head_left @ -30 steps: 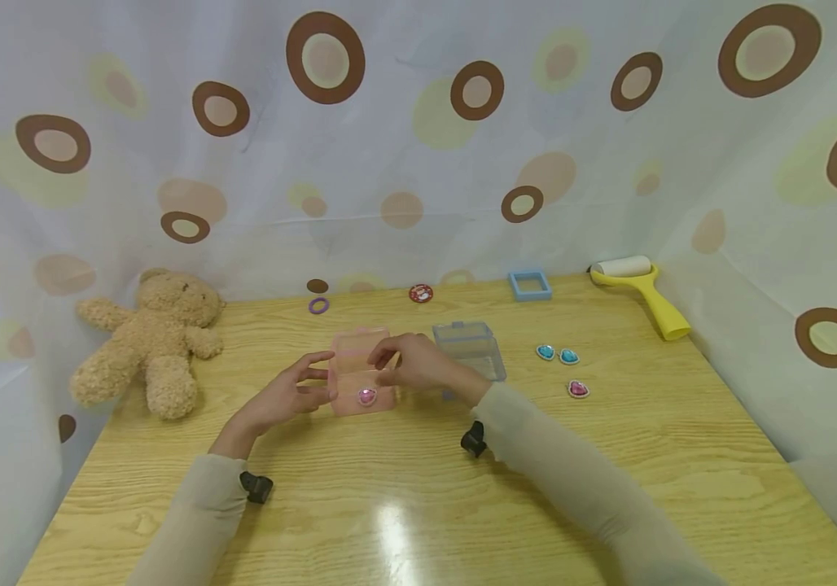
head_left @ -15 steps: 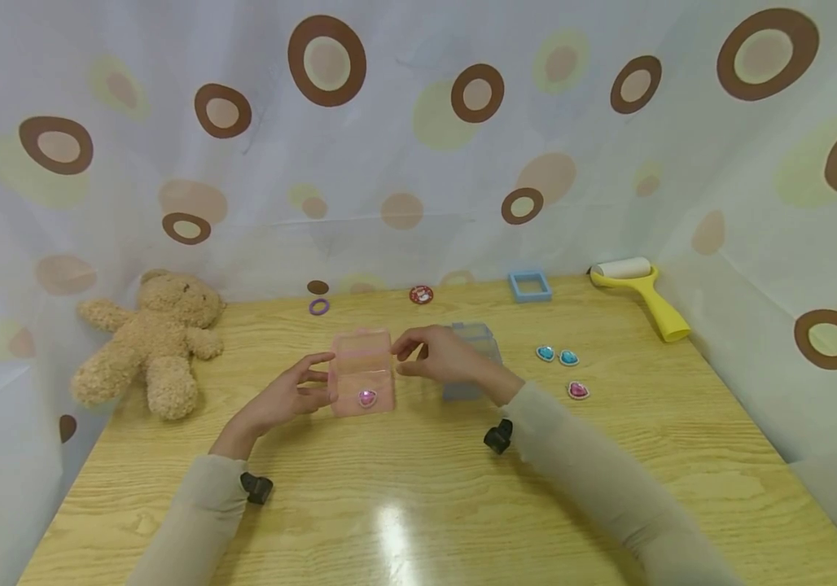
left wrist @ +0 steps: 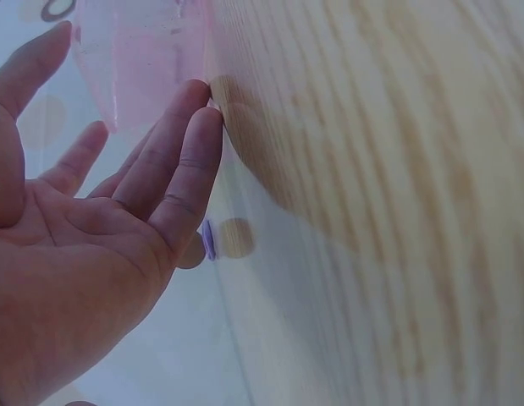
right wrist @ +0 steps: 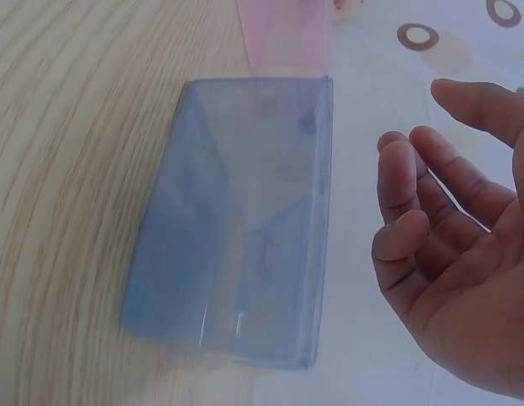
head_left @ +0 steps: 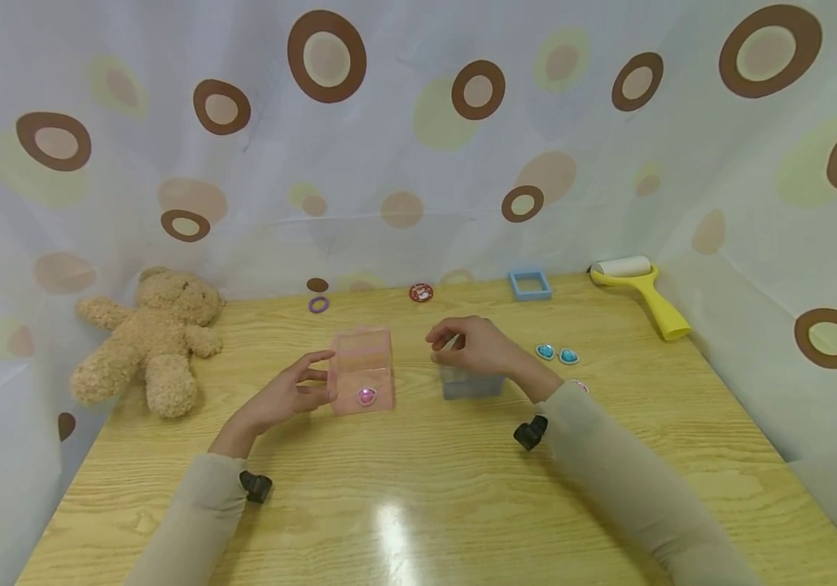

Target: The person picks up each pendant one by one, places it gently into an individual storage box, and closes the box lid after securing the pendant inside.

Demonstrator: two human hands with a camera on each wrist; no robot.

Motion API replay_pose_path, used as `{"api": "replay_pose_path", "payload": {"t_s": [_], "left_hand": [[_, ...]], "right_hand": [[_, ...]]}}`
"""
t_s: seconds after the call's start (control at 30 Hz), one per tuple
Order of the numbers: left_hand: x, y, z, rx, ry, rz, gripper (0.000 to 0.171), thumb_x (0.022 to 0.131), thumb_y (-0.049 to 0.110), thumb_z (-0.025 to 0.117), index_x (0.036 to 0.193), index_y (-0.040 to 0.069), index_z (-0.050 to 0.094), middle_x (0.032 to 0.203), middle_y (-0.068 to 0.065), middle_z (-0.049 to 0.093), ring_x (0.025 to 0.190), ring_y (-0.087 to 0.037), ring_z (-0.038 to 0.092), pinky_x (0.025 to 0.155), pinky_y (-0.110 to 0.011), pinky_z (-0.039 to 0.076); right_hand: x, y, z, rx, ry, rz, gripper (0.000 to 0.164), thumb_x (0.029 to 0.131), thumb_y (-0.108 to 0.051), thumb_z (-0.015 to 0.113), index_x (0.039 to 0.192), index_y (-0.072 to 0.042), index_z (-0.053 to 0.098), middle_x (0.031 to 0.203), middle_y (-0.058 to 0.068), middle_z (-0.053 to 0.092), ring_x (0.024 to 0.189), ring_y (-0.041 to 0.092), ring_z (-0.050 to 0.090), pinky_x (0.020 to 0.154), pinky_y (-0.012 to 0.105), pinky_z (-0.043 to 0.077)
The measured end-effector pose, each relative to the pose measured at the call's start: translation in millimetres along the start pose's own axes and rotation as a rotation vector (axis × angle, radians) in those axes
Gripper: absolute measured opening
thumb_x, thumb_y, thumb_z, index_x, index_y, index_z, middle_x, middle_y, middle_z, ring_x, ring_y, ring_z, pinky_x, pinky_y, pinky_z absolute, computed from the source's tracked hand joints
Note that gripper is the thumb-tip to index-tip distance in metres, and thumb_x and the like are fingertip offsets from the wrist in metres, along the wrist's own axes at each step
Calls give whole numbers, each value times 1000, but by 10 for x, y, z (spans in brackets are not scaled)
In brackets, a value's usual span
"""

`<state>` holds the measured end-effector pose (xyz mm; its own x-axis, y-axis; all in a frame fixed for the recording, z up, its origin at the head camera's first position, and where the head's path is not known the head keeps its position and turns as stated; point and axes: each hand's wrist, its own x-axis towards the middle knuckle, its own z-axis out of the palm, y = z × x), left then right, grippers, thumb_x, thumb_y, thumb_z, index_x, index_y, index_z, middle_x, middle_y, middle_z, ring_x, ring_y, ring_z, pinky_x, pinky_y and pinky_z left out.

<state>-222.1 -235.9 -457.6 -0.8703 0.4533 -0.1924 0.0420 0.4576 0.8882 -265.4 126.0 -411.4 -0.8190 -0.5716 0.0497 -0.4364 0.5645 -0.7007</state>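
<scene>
My left hand (head_left: 282, 397) lies beside the clear pink box (head_left: 362, 359), fingers spread and fingertips right at its left side. The box stands with its lid back, and a pink gem (head_left: 366, 396) with a pale rim lies in its front part. In the left wrist view the fingers extend toward the pink box wall (left wrist: 147, 59). My right hand (head_left: 483, 350) hovers over the clear blue-grey box (head_left: 473, 387), hiding its back part. Its loosely bent fingers (right wrist: 397, 173) hold nothing in the right wrist view, where the blue-grey box (right wrist: 245, 211) stands close by.
Two blue gems (head_left: 557, 354) lie right of the boxes; a pink gem (head_left: 581, 385) is partly hidden by the right sleeve. Along the back are a purple ring (head_left: 319, 304), red badge (head_left: 421, 292), blue frame (head_left: 530, 286) and yellow-handled roller (head_left: 646, 289). A teddy bear (head_left: 158, 338) lies left.
My right hand has moved right, from over the pink box to over the blue-grey box, and its sleeve now partly covers the right-hand pink gem. My left hand has stayed in place.
</scene>
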Motion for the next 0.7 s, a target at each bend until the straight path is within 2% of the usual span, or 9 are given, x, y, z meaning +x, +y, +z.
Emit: {"api": "replay_pose_path", "payload": {"t_s": [0.17, 0.33, 0.57, 0.7], "left_hand": [[-1, -7, -9, 6, -1, 5, 75, 99, 28, 65, 159, 18, 21, 150, -29, 41, 131, -52, 49, 97, -53, 51], [-3, -12, -8, 11, 0, 10, 75, 99, 27, 64, 159, 16, 21, 149, -29, 41, 131, -53, 49, 96, -53, 52], [-4, -5, -2, 14, 7, -4, 75, 98, 27, 65, 159, 18, 21, 150, -28, 42, 132, -52, 48, 95, -52, 52], [-10, -4, -10, 24, 1, 9, 75, 99, 26, 64, 159, 16, 20, 150, -30, 41, 131, -53, 48, 94, -52, 53]], "right_hand": [[-81, 77, -69, 9, 20, 24, 28, 95, -23, 69, 121, -14, 69, 107, 4, 71, 84, 13, 64, 78, 33, 54], [-155, 171, -117, 7, 50, 23, 29, 95, -19, 69, 122, -9, 69, 107, 5, 72, 87, 15, 65, 81, 34, 54], [-280, 320, -211, -8, 83, 64, 29, 95, -20, 69, 122, -10, 69, 105, 4, 72, 83, 15, 64, 76, 34, 53], [-364, 403, -277, -13, 97, 64, 28, 95, -19, 69, 121, -8, 69, 106, 6, 72, 83, 15, 63, 76, 34, 52]]}}
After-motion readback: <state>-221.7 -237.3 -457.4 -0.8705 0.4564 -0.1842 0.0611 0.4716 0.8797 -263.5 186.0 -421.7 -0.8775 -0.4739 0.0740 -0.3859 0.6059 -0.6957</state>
